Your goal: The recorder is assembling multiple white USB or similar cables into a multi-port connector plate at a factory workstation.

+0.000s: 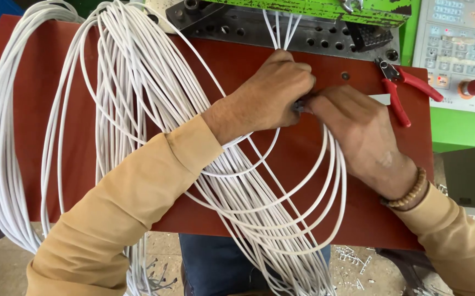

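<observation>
I am pinching white cable ends (281,30) in my left hand (273,90), just below the green machine (325,8) | my right hand (352,123) is closing on them beside it, keeping them aligned | red cutters (404,87) are lying right of my hands, within reach.

Both forearms, in tan sleeves, reach forward and converge. The left hand (273,90) is curled knuckles up, its grip closed tight. The right hand (358,129) meets it fingertip to fingertip, fingers pinched shut, with a beaded band at the wrist.
</observation>
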